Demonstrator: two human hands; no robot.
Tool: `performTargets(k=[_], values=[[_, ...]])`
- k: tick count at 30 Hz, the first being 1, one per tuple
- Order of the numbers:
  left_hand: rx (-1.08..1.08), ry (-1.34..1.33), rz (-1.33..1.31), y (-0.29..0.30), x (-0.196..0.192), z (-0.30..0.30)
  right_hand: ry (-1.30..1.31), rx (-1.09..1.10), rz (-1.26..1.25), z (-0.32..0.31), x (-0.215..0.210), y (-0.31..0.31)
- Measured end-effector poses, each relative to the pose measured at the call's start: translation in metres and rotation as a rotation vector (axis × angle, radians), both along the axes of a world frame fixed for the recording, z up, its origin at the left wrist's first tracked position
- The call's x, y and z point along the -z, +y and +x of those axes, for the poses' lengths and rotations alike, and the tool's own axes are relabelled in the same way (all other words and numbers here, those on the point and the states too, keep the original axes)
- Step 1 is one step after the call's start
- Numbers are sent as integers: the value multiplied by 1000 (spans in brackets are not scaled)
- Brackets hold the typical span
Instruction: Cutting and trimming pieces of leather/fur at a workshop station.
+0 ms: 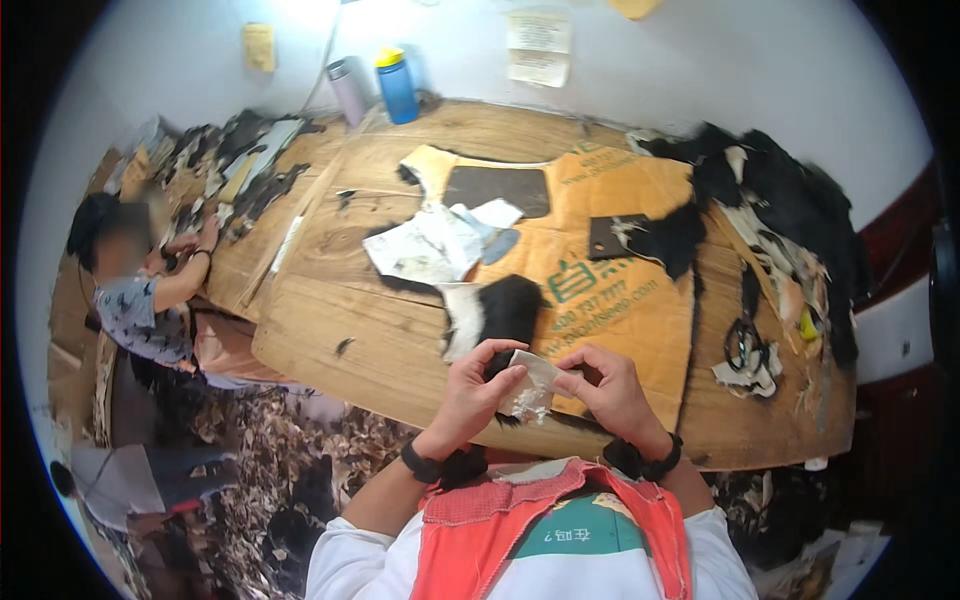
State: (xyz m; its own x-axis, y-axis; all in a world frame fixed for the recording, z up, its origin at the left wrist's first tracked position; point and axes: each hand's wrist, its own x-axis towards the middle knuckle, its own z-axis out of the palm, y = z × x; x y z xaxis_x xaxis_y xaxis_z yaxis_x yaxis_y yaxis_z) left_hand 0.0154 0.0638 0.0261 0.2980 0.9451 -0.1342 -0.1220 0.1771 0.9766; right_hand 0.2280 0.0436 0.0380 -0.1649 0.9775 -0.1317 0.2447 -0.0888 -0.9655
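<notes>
My left hand pinches the left side of a small fur piece, pale skin side up, with black hair at its edge. The fingers of my right hand close on its right edge. I hold it up over the table's front edge. Just beyond lies a black-and-white fur piece. Past that, a larger whitish hide piece rests partly on an orange sheet with green print, cut in a curved outline.
Dark flat plates and a black fur scrap lie on the sheet. Black-handled scissors sit on the wooden table at right, beside heaped black fur. Bottles stand behind. At left a co-worker handles scraps. Scraps litter the floor.
</notes>
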Motion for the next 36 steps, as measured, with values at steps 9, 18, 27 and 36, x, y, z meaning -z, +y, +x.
performTargets(k=[9, 18, 27, 36], values=[[-136, 268, 21, 47, 32, -143, -332, -289, 186, -134, 19, 69], [-85, 522, 98, 211, 82, -251, -406, -90, -106, -260, 95, 176], [-109, 799, 273, 249, 82, -252, -412, -37, -302, -274, 83, 198], [521, 1105, 713, 193, 57, -266, -654, 7, -129, -279, 76, 187]])
